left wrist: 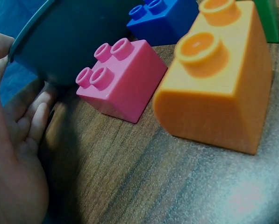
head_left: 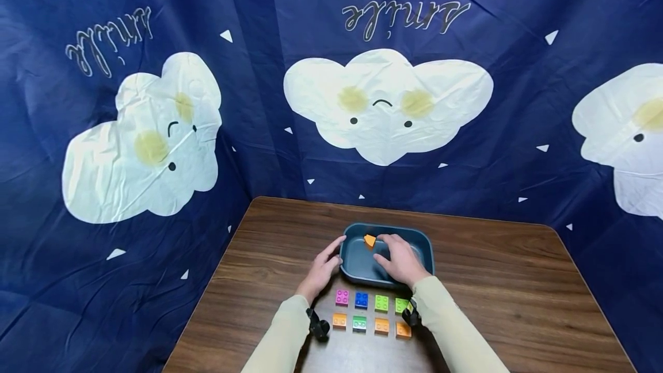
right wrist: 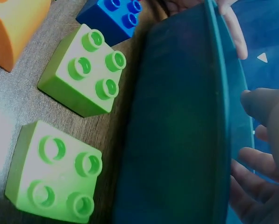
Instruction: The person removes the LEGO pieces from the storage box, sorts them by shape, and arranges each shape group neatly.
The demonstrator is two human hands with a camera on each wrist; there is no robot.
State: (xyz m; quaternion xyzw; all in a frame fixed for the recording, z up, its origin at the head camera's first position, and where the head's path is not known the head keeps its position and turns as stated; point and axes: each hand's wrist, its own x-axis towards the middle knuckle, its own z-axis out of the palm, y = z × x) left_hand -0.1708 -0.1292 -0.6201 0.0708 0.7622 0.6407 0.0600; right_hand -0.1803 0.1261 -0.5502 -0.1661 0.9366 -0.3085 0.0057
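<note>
A dark teal plastic tub (head_left: 357, 269) stands on the wooden table. Inside, toward its far side, lies an orange block (head_left: 370, 240). My right hand (head_left: 401, 258) reaches into the tub from the right with thumb and fingers spread. Its index fingertip is close beside the orange block, and nothing is between the fingers. At the tub's left side, my left hand (head_left: 322, 269) touches the rim with extended fingers and thumb. In the left wrist view, its lower fingers (left wrist: 39, 116) lie against the outside, low by the tub wall.
Two rows of toy bricks stand before the tub: pink (head_left: 342, 297), blue (head_left: 361, 300) and two lime ones (right wrist: 83, 70) behind; orange ones (head_left: 381, 326) and a green one (head_left: 359, 323) in front. A navy cloud-print curtain (head_left: 259, 102) hangs around the table.
</note>
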